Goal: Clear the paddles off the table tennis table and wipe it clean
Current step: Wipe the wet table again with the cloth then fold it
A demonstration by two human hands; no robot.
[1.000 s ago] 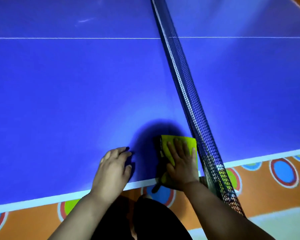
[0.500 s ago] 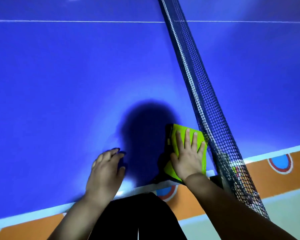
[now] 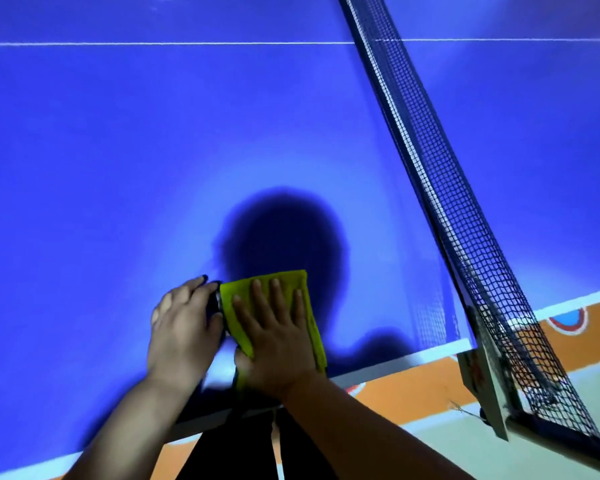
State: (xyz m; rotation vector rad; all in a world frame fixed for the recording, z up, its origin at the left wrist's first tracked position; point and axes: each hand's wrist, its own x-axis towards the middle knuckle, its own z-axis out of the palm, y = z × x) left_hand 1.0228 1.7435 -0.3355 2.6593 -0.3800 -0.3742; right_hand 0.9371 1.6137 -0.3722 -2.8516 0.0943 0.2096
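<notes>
One cloth [image 3: 286, 282], one net [image 3: 465, 237] (two hands [image 3: 184, 327] [image 3: 278, 344]).

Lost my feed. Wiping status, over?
Right hand flat on green cloth, near table edge. Left hand resting beside it. No paddles in view; net to the right, apart from cloth.

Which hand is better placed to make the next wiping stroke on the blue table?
The right hand: it lies flat on the green cloth, fingers spread, pressing it onto the table. The left hand rests on the bare surface beside the cloth and holds nothing.
</notes>
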